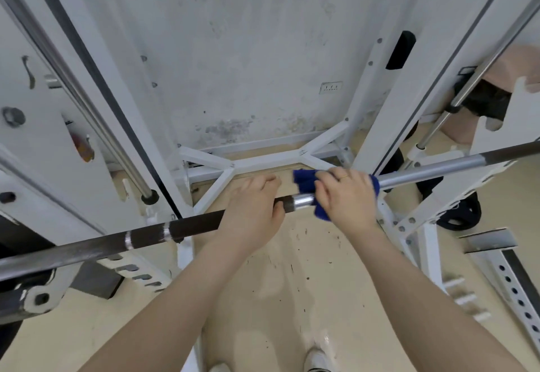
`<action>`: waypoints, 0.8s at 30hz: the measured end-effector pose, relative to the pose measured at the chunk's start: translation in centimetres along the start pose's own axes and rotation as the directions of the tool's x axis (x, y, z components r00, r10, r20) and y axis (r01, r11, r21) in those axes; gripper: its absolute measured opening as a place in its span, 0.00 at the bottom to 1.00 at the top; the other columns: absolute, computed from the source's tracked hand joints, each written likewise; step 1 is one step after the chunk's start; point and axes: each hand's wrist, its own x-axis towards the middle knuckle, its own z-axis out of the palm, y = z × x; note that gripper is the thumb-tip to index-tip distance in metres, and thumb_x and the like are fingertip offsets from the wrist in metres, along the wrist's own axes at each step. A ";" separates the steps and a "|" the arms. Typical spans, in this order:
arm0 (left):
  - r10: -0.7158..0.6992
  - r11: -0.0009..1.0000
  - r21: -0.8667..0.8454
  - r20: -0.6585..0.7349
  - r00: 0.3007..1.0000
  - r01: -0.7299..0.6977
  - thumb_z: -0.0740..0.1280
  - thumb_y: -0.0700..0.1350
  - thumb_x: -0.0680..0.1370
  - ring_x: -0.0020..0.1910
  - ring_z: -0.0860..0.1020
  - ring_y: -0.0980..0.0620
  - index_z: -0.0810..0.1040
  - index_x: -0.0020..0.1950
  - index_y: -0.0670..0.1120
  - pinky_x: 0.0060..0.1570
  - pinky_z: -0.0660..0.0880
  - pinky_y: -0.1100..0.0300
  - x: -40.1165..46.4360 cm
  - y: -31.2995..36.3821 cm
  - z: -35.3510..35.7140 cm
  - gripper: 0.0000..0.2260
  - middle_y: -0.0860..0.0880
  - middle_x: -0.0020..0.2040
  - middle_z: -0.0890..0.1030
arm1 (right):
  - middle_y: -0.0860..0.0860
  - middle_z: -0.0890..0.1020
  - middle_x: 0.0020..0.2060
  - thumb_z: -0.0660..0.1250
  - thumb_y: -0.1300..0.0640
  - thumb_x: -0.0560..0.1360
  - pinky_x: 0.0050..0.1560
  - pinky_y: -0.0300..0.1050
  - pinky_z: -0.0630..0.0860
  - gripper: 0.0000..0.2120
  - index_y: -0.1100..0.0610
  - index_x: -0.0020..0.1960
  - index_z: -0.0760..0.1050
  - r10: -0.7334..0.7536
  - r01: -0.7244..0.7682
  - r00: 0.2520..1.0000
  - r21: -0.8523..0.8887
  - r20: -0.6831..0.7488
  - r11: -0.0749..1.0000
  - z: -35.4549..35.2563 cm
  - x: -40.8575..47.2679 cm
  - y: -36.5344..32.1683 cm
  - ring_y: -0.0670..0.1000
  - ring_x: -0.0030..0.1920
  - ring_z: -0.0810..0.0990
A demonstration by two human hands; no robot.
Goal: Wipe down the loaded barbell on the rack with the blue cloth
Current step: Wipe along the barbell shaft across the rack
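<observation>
The barbell (423, 171) runs across the view at chest height, dark and knurled on the left, shiny steel in the middle and right. My left hand (252, 206) grips the dark part of the bar from above. Just to its right, my right hand (347, 197) presses the blue cloth (304, 180) around the shiny section; cloth edges stick out above and below the hand. The bar's loaded ends lie outside the frame.
White rack uprights (388, 103) and chrome guide rods (96, 114) stand on both sides. The rack's white base brace (263, 161) lies on the beige floor beneath the bar. A black weight plate (464, 214) sits low right. My shoes (317, 360) show at the bottom.
</observation>
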 end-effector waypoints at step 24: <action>-0.194 0.971 0.119 -0.109 0.975 0.207 0.67 0.52 0.72 0.43 0.73 0.50 0.72 0.50 0.46 0.44 0.69 0.58 1.2 3.4 4.1 0.12 0.52 0.42 0.72 | 0.54 0.79 0.38 0.43 0.51 0.81 0.37 0.48 0.64 0.25 0.58 0.44 0.77 0.003 -0.011 0.989 0.054 0.145 0.998 1.1 -0.2 11.0 0.57 0.36 0.73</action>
